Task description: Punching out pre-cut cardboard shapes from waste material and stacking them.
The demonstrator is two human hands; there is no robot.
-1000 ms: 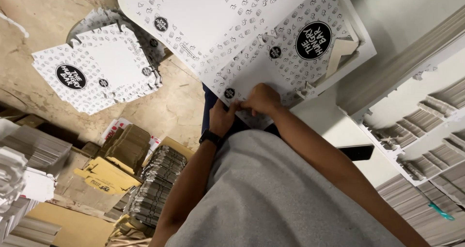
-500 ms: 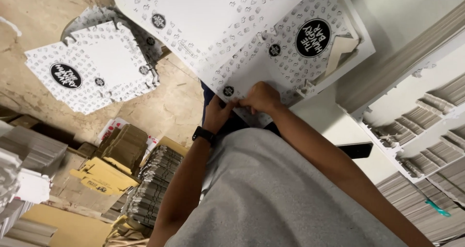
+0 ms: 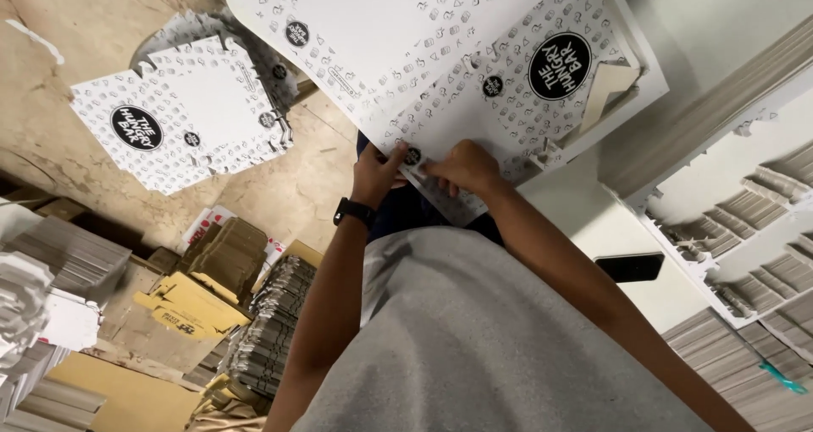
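Left hand (image 3: 375, 171) — fingers curled, pinching the near edge of a flat printed box blank (image 3: 440, 68); a black wristband (image 3: 353, 212) sits on its wrist. Right hand (image 3: 464, 166) — closed in a pinch on the same edge, just beside the left hand, the fingertips of both nearly touching at a small round black mark on the card. The box blank is white card, patterned with small grey icons and several black round emblems; it spreads out from the hands and away from the body, its wide plain panel beyond the left hand, its panel with the largest black emblem beyond the right hand. A tan cardboard flap (image 3: 603, 93) shows at the far right corner of the blank. Below the hands: the person's grey shirt (image 3: 474, 347) and both bare forearms. Further out on the left-hand side, well apart from the hands, a stack of matching printed blanks (image 3: 182, 114) lies on the bare concrete floor (image 3: 76, 25). Nearer the body on that side: bundles of flattened brown cartons (image 3: 224, 250), a stack of grey board (image 3: 271, 330) and a yellow-brown folded carton (image 3: 182, 305). On the right-hand side: a white surface (image 3: 627, 220) bearing a dark phone (image 3: 629, 267), and beyond it white shelves holding stacked card (image 3: 745, 220).
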